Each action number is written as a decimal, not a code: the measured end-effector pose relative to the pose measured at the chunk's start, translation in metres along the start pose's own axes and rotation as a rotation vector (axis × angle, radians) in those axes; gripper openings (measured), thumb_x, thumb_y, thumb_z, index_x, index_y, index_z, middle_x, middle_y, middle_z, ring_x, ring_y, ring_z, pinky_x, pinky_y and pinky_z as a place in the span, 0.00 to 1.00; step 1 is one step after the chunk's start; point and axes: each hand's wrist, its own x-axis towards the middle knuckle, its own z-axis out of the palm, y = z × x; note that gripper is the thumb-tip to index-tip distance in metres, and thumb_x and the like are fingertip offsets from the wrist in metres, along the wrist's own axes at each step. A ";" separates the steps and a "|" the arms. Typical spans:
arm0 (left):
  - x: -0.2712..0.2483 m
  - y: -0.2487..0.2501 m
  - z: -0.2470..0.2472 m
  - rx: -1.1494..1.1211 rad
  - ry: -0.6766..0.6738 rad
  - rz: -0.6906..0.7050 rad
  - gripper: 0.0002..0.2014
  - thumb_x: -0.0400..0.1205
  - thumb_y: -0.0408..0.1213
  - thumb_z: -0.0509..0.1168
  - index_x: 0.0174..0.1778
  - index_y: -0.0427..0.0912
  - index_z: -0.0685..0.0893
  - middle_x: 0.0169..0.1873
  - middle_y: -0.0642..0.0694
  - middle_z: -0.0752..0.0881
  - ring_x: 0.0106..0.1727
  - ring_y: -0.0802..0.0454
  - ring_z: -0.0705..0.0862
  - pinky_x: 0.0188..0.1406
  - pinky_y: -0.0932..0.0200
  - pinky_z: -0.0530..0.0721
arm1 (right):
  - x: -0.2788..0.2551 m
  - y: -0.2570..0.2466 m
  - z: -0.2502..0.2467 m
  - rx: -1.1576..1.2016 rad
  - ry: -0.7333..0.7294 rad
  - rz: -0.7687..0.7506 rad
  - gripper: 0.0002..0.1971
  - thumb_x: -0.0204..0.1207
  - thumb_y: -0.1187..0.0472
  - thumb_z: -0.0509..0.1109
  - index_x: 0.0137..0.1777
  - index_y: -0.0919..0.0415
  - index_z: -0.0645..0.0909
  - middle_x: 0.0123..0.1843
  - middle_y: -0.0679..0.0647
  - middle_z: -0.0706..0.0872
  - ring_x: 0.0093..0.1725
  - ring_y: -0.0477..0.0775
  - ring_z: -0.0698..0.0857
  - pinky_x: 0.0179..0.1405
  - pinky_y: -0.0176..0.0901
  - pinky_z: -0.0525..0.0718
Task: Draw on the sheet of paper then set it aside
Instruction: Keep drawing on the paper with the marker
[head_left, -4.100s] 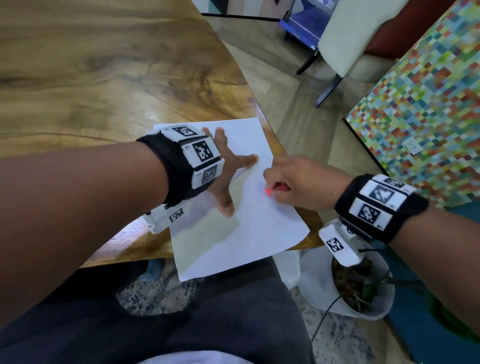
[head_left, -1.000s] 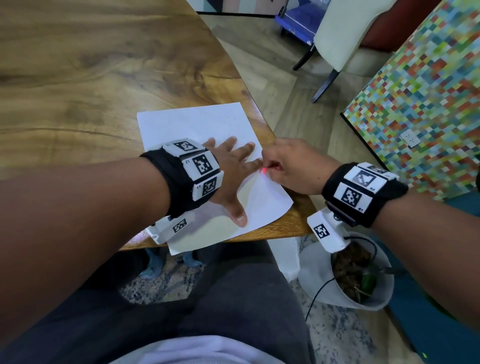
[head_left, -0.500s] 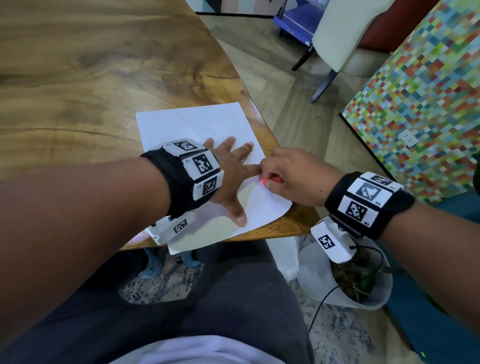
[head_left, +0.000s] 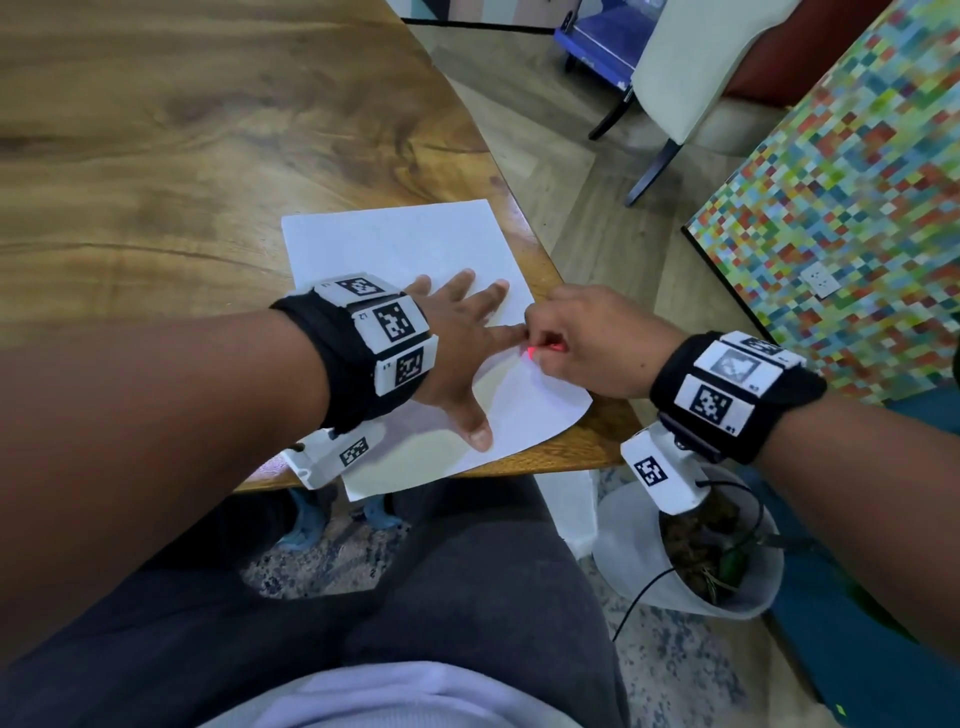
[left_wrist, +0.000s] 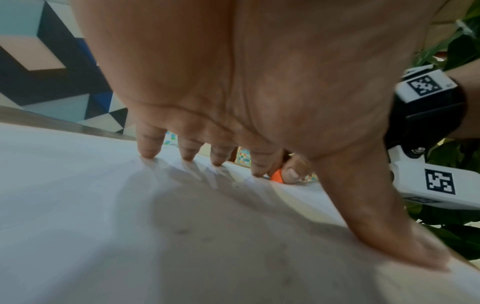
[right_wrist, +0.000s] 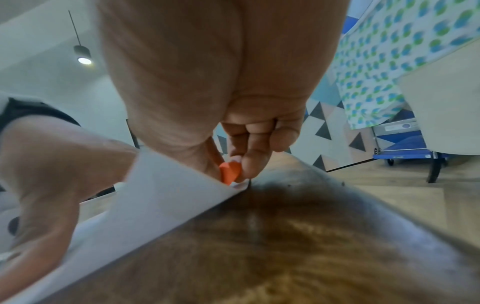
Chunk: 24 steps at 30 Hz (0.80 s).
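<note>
A white sheet of paper (head_left: 400, 244) lies at the near right corner of the wooden table (head_left: 156, 130), its near edge hanging over the table's rim. My left hand (head_left: 462, 343) lies flat on the paper (left_wrist: 64, 195) with fingers spread, pressing it down. My right hand (head_left: 576, 338) pinches a small orange-red crayon (head_left: 540, 351) against the paper's right edge, right beside my left index fingertip. In the right wrist view the crayon (right_wrist: 229, 171) sits between thumb and fingers, and the paper's edge (right_wrist: 166, 195) curls up off the wood. No drawn marks are visible.
The table's right edge (head_left: 524, 218) runs close beside the paper. On the floor below my right wrist stands a white pot with a plant (head_left: 701, 561). A white chair (head_left: 691, 67) and a multicoloured mosaic panel (head_left: 841, 197) stand to the right.
The paper has slid farther onto the table since four seconds ago. Over the last second my right hand dipped toward me, then returned to the paper's right edge; the left hand stayed pressing.
</note>
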 end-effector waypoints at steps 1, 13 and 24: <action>-0.004 -0.005 0.001 0.000 -0.005 0.001 0.65 0.63 0.77 0.73 0.87 0.68 0.36 0.89 0.44 0.33 0.89 0.35 0.35 0.84 0.26 0.48 | 0.001 0.000 0.000 -0.002 -0.013 0.010 0.03 0.78 0.54 0.67 0.45 0.50 0.81 0.44 0.46 0.76 0.45 0.50 0.77 0.48 0.50 0.80; -0.023 -0.025 0.010 0.025 -0.059 -0.031 0.66 0.61 0.80 0.71 0.85 0.71 0.33 0.88 0.47 0.29 0.88 0.37 0.32 0.85 0.26 0.49 | -0.033 -0.065 0.024 -0.051 -0.047 -0.212 0.09 0.73 0.50 0.54 0.40 0.50 0.74 0.40 0.49 0.73 0.32 0.55 0.72 0.29 0.49 0.74; -0.023 -0.025 0.012 0.012 -0.055 -0.036 0.66 0.61 0.80 0.71 0.85 0.71 0.33 0.87 0.47 0.28 0.88 0.37 0.31 0.85 0.26 0.46 | -0.032 -0.064 0.024 -0.004 -0.017 -0.227 0.05 0.72 0.54 0.61 0.37 0.47 0.69 0.39 0.46 0.69 0.32 0.52 0.71 0.28 0.46 0.73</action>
